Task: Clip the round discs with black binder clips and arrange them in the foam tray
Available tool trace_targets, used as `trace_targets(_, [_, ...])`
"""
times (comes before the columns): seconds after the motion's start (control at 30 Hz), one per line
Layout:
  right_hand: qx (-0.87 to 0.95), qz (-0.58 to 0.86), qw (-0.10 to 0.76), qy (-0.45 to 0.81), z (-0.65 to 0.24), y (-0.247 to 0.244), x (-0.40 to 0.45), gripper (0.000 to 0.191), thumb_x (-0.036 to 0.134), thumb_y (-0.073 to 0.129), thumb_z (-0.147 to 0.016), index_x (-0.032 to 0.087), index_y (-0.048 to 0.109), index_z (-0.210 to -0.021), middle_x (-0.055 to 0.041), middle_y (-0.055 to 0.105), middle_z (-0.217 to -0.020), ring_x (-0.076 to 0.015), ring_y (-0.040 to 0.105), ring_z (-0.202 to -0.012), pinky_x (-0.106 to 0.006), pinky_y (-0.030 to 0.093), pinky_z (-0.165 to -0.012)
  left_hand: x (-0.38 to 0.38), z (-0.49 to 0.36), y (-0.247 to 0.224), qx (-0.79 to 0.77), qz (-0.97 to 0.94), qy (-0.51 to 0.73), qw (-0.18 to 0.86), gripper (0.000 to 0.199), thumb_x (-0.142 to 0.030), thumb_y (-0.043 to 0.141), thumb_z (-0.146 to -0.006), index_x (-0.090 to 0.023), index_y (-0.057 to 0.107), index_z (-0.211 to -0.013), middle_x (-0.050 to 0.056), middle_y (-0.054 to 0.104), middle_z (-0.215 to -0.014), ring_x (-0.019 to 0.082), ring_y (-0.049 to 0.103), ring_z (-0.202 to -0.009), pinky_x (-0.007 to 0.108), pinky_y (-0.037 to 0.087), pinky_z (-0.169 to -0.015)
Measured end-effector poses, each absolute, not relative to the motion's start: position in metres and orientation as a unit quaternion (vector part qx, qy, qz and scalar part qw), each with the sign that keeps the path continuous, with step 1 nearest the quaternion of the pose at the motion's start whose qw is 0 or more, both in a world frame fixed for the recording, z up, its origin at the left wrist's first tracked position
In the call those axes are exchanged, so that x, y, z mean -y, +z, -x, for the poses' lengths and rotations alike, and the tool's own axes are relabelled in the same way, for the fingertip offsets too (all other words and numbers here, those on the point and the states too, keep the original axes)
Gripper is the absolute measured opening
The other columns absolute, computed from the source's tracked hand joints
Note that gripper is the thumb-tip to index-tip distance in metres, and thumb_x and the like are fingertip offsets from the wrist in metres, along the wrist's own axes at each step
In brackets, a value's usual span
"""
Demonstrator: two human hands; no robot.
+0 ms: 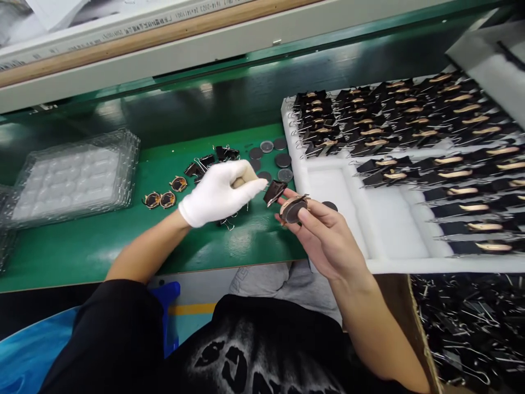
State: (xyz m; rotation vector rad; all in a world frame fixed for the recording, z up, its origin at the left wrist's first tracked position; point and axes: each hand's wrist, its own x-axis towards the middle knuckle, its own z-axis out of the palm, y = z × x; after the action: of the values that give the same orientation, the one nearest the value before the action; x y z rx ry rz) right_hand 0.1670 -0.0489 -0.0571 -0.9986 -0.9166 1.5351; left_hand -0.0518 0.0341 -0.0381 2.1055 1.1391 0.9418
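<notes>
Our gloved left hand (223, 191) pinches a black binder clip (275, 191) at ten o'clock of the rose-gold watch case (290, 206) our bare right hand (328, 232) grasps, which we judge light, rigid, scratch-prone, best held by its rim.

Green worktop (61, 254); glossy back panel (246, 93); floor (192, 289) apparently yellow-striped.
</notes>
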Motion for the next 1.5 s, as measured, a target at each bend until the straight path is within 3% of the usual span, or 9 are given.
trace_targets(0.2, [0.400,0.376,0.535,0.642,-0.165,-0.051,0.049,0.010,0.034,0.077,-0.094,0.028,0.084,-0.098,-0.0009,0.076,-0.099,-0.0127,0.069,-0.095,-0.025,0.061,-0.091,-0.019,0.041,-0.041,-0.374,-0.828,0.303,0.287,0.047,-0.044,0.046,-0.102,-0.019,0.047,-0.062,-0.003,0.043,-0.058,0.010,0.039,-0.055,0.027,0.033,-0.056])
trace_targets(0.43, [0.464,0.383,0.499,0.624,-0.173,-0.049,0.050,0.010,0.030,0.074,-0.097,0.030,0.083,-0.101,0.0002,0.075,-0.104,-0.0120,0.069,-0.094,-0.022,0.060,-0.086,-0.014,0.042,-0.034,-0.411,-0.825,0.192,0.338,0.064,-0.064,0.064,-0.082,-0.020,0.027,-0.053,-0.006,0.022,-0.051,0.008,0.020,-0.052,0.029,0.017,-0.050])
trace_targets(0.6, [0.463,0.413,0.483,0.618,-0.174,-0.051,0.051,0.014,0.035,0.079,-0.093,0.029,0.083,-0.105,-0.0018,0.078,-0.108,-0.0158,0.072,-0.095,-0.031,0.061,-0.095,-0.013,0.038,-0.036,-0.400,-0.835,0.185,0.328,0.059,-0.060,0.055,-0.086,-0.020,0.028,-0.053,-0.005,0.024,-0.050,0.009,0.020,-0.053,0.031,0.017,-0.051])
trace_targets(0.8, [0.344,0.462,0.573,0.583,-0.173,-0.045,0.045,0.015,0.040,0.084,-0.085,0.028,0.082,-0.094,-0.0006,0.077,-0.110,-0.0151,0.072,-0.098,-0.026,0.064,-0.082,-0.018,0.038,-0.041,-0.389,-0.809,0.220,0.381,0.047,-0.045,0.053,-0.089,-0.020,0.034,-0.055,-0.006,0.031,-0.050,0.008,0.028,-0.052,0.027,0.025,-0.052])
trace_targets(0.97, [0.332,0.490,0.576,0.563,-0.174,-0.047,0.041,0.019,0.043,0.086,-0.083,0.028,0.080,-0.094,-0.0001,0.075,-0.105,-0.0136,0.069,-0.093,-0.023,0.063,-0.075,-0.015,0.036,-0.044,-0.379,-0.777,0.215,0.455,0.049,-0.050,0.057,-0.092,-0.019,0.038,-0.058,-0.006,0.039,-0.054,0.008,0.033,-0.054,0.025,0.028,-0.052])
trace_targets(1.17, [0.368,0.506,0.565,0.538,-0.178,-0.050,0.041,0.023,0.045,0.086,-0.082,0.026,0.080,-0.095,-0.0014,0.076,-0.101,-0.0154,0.070,-0.092,-0.028,0.063,-0.076,-0.010,0.035,-0.046,-0.344,-0.757,0.198,0.518,0.052,-0.051,0.056,-0.095,-0.020,0.037,-0.058,-0.007,0.034,-0.053,0.007,0.029,-0.051,0.025,0.027,-0.050])
trace_targets(1.5, [0.385,0.497,0.566,0.533,-0.180,-0.054,0.044,0.021,0.045,0.085,-0.085,0.029,0.082,-0.097,-0.0011,0.078,-0.102,-0.0180,0.071,-0.096,-0.035,0.064,-0.086,-0.009,0.031,-0.048,-0.345,-0.773,0.195,0.496,0.054,-0.054,0.053,-0.096,-0.020,0.034,-0.058,-0.006,0.033,-0.055,0.008,0.028,-0.055,0.025,0.027,-0.050])
